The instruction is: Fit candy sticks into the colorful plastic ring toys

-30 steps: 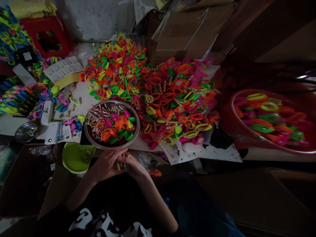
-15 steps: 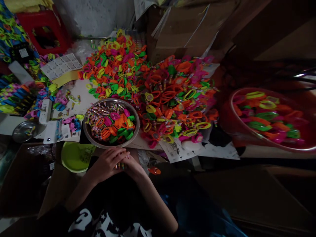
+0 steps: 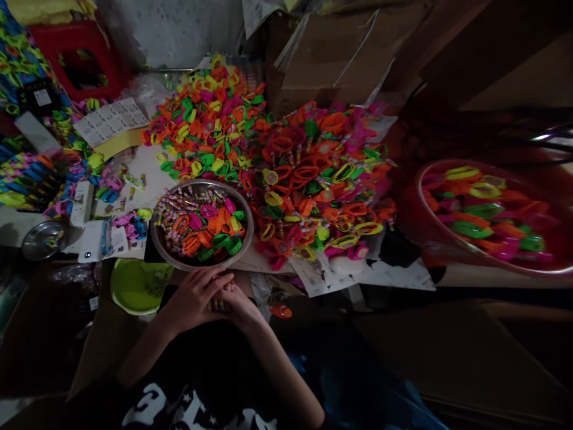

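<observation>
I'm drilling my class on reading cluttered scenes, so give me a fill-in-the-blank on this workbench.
1. The left hand and right hand together hold a bundle of small ____.
2. The metal bowl sits just ____ the hands.
3. The green bowl lies to the ____ of the hands.
4. The tub of bands at the right is ____.

Missing words: sticks; beyond; left; red

Orange, pink, green and yellow rings [image 3: 286, 161], a lime-green dish [image 3: 134, 286], a red stool [image 3: 71, 57]
</observation>
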